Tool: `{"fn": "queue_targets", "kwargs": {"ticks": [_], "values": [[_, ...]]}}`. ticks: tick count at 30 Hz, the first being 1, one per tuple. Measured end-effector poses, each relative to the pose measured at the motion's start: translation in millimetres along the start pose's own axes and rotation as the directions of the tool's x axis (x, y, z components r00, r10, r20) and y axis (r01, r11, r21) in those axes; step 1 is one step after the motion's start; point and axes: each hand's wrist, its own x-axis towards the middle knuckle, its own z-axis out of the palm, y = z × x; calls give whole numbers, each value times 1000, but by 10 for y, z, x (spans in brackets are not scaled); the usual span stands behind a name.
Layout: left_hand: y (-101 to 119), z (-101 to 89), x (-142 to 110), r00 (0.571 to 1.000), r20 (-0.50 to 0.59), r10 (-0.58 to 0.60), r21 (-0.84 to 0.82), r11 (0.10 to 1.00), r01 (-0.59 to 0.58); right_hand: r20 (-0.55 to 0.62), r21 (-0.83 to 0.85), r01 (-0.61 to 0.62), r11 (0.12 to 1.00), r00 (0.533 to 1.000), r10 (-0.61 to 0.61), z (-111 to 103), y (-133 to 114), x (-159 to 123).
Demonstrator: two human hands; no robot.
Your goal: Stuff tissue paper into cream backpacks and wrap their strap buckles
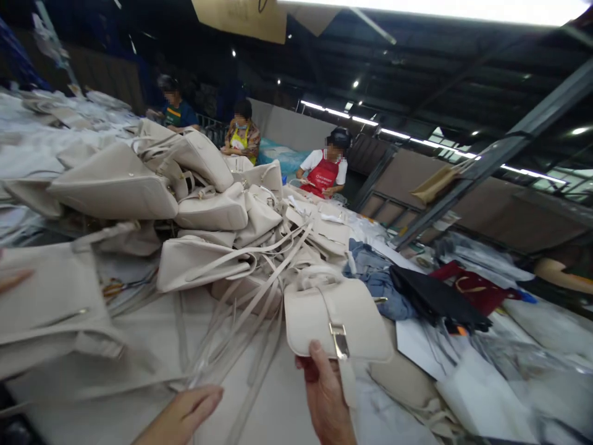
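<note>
My right hand (pixel 325 390) grips the lower edge of a cream handbag (pixel 301 318), thumb on the front flap and fingers underneath. The bag is held up toward me, its gold buckle (pixel 340 341) and hanging strap end beside my thumb. My left hand (pixel 188 411) is at the bottom, left of the bag, fingers stretched out and close together; I see nothing held in it. Just above it, long thin cream straps (pixel 273 272) run down from the pile. The undersides of my left fingers are hidden.
A heap of cream handbags (pixel 120 185) covers the table's left and middle. Another person's hand (pixel 13 279) touches a bag at the far left. Scissors (pixel 123 285) lie near it. Blue cloth (pixel 377 275), a black bag (pixel 435 296) and plastic sheets are right. Several people work behind.
</note>
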Motion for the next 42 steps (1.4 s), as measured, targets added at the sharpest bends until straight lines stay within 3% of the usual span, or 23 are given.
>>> {"fn": "queue_targets", "kwargs": {"ticks": [2, 4, 6, 10, 14, 16, 18, 21, 23, 24, 26, 27, 28, 29, 31, 34, 36, 40, 42], "values": [[407, 120, 64, 968, 246, -54, -226, 968, 112, -9, 31, -54, 998, 999, 54, 9, 146, -315], [792, 281, 90, 907, 418, 53, -418, 898, 140, -8, 24, -78, 997, 997, 78, -28, 257, -571], [1065, 466, 79, 885, 443, 144, -541, 830, 135, 2, -58, -72, 996, 997, 73, -102, 305, -763], [1247, 785, -26, 951, 310, -1, -607, 770, 198, 18, -345, -31, 938, 999, 40, -271, 255, -1018], [1207, 892, -124, 958, 270, -101, -598, 762, 249, 62, -446, -90, 891, 989, 131, -424, 163, -1244], [1176, 886, -148, 960, 254, -115, -607, 754, 251, 87, -337, -206, 919, 965, 248, -527, 115, -1365], [1143, 880, -172, 965, 220, -146, -620, 743, 254, 134, -99, -315, 944, 936, 327, -647, 52, -1474], [1084, 908, -245, 959, 200, -199, -592, 756, 280, 162, 226, -381, 897, 922, 351, -790, -65, -1574], [1054, 937, -324, 961, 193, -197, -516, 813, 270, 118, 293, -417, 860, 909, 400, -829, -134, -1593], [1047, 944, -370, 974, 154, -164, -441, 871, 216, 85, 296, -434, 851, 899, 429, -834, -160, -1594], [1056, 930, -469, 999, -37, 13, -200, 980, -20, 29, 280, -445, 851, 890, 455, -830, -188, -1597], [1074, 908, -520, 975, -145, 166, -34, 984, -172, 15, 271, -444, 854, 889, 458, -828, -192, -1602], [1100, 879, -572, 917, -211, 339, 134, 939, -316, 11, 266, -449, 853, 886, 463, -828, -191, -1610], [1131, 847, -622, 843, -203, 498, 275, 855, -439, 13, 262, -458, 850, 882, 471, -830, -187, -1619], [1196, 794, -715, 714, 10, 700, 407, 649, -643, 33, 262, -477, 839, 873, 486, -838, -178, -1639], [1247, 776, -811, 571, 378, 729, 394, 431, -812, 60, 257, -482, 837, 873, 484, -842, -175, -1652], [1234, 797, -842, 548, 465, 696, 426, 366, -827, 77, 240, -487, 840, 872, 484, -835, -173, -1648], [1184, 826, -873, 558, 559, 613, 508, 278, -815, 129, 236, -514, 825, 858, 498, -825, -136, -1630], [1186, 826, -887, 543, 598, 589, 528, 219, -820, 153, 244, -536, 808, 844, 514, -830, -112, -1621]]}}
